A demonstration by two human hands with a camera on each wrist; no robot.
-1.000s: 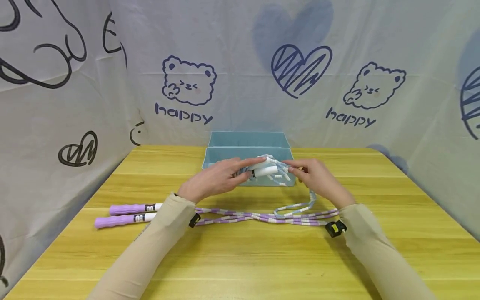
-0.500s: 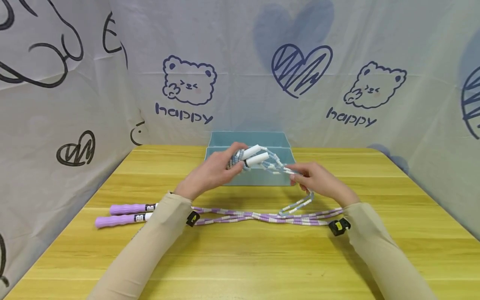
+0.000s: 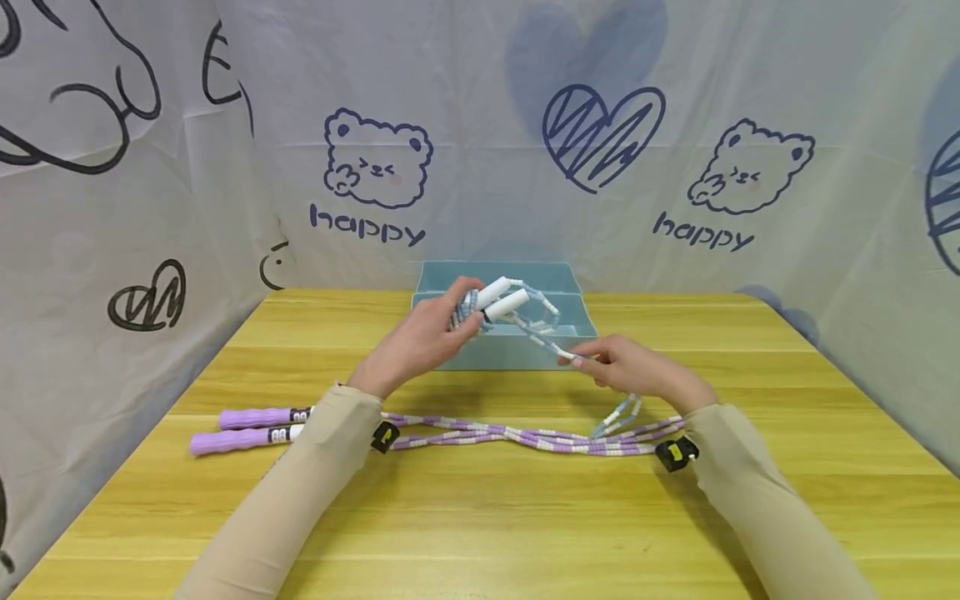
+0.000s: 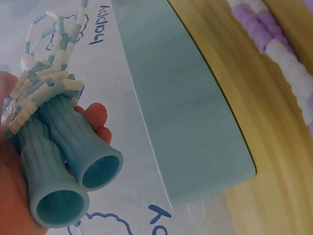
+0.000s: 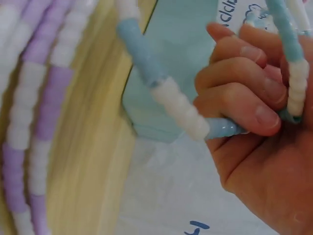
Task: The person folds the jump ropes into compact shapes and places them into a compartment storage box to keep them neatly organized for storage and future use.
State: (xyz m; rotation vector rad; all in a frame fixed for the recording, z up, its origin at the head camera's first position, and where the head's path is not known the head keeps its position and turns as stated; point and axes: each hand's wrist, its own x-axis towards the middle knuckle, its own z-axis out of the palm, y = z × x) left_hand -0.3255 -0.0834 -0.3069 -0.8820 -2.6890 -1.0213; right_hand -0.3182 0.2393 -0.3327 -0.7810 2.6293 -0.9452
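In my left hand (image 3: 423, 339) I grip both handles of a blue-and-white beaded jump rope, with part of its rope wound round them. The left wrist view shows the two hollow blue handle ends (image 4: 61, 205) side by side and the wound beads (image 4: 46, 93) above them. My right hand (image 3: 630, 367) pinches the beaded rope (image 3: 543, 337) to the right of the handles, and a loop (image 3: 618, 414) hangs below it. In the right wrist view the fingers (image 5: 239, 93) curl round the blue-and-white beads (image 5: 178, 105).
A light blue open bin (image 3: 517, 354) stands behind the hands near the back edge. A purple-and-white beaded jump rope (image 3: 517, 433) lies across the wooden table (image 3: 480, 517), its purple handles (image 3: 240, 439) at left. Printed cloth (image 3: 480, 167) hangs around the back and sides.
My left hand has moved left and up, its fingers closing further round the handles. The right hand has shifted slightly lower, drawing the rope between them longer; the hanging loop has shortened.
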